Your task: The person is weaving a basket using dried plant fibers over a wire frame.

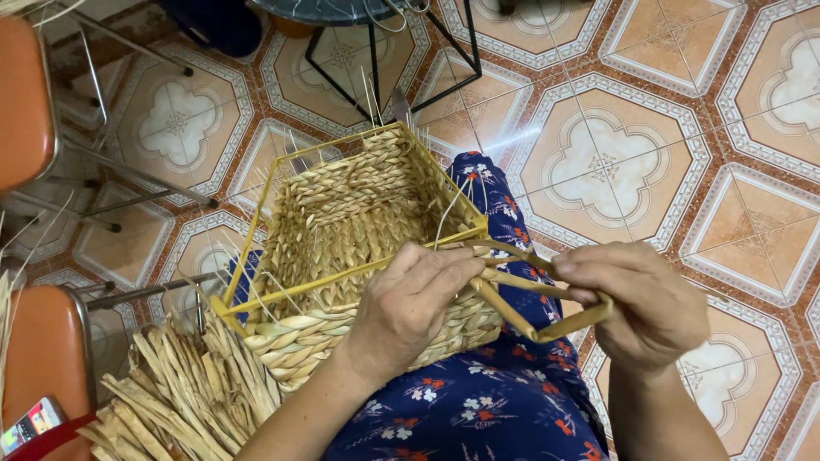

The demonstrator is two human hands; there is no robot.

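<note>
A half-woven straw basket (342, 213) on a yellow wire frame rests on my lap, over a blue flowered dress (478, 401). My left hand (410, 307) presses on the basket's near right corner, fingers closed on the woven wall and a flat straw strand (547, 294). My right hand (641, 303) grips the same strand, bent into a loop to the right of the basket. The strand runs taut between both hands.
Loose straw ends (179, 384) hang in a bundle at the lower left. Orange chair seats (26, 102) with metal legs stand at the left, a black wire stand (376, 60) beyond the basket. A phone (30, 423) lies at the bottom left. Patterned floor tiles (615, 162) spread to the right.
</note>
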